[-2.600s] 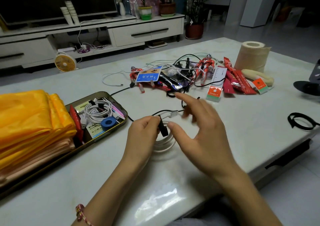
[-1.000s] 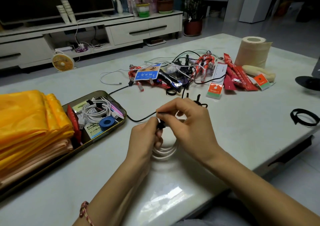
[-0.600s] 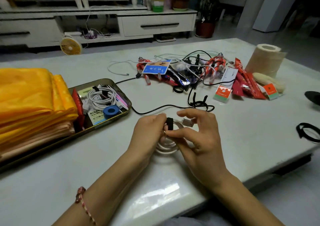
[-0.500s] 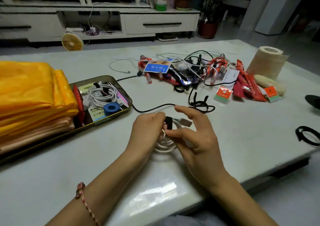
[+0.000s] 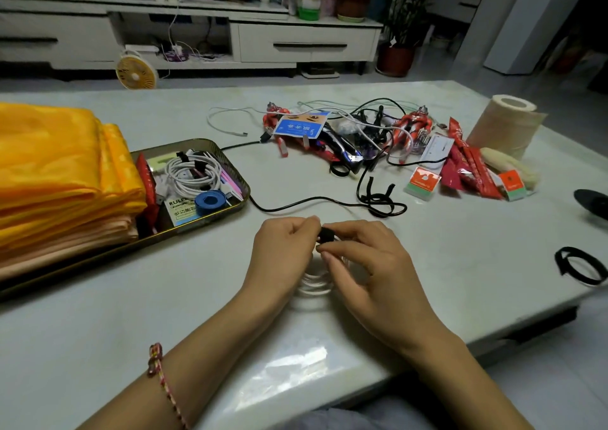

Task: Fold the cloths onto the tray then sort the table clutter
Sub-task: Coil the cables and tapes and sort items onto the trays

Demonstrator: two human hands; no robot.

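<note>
1. Pale marble bench fills the view, with a white media cabinet and a small yellow fan on the floor behind it.
2. Both hands meet near the front edge: the left hand and right hand each have their grip clenched on a coiled white cable, fingertips pinching a black strap at the top of the coil.
3. Lower loops of the coil show between the palms, resting on the bench.
4. A black cord lies just beyond the knuckles, running from the pile toward the tray.
5. To the left sits a metal tray holding folded yellow cloths, another bundled white cable and a blue tape roll.
6. Farther back lies the clutter pile of cables, red packets and toy figures, beside a paper roll.
7. A black loop lies apart at the right edge.
</note>
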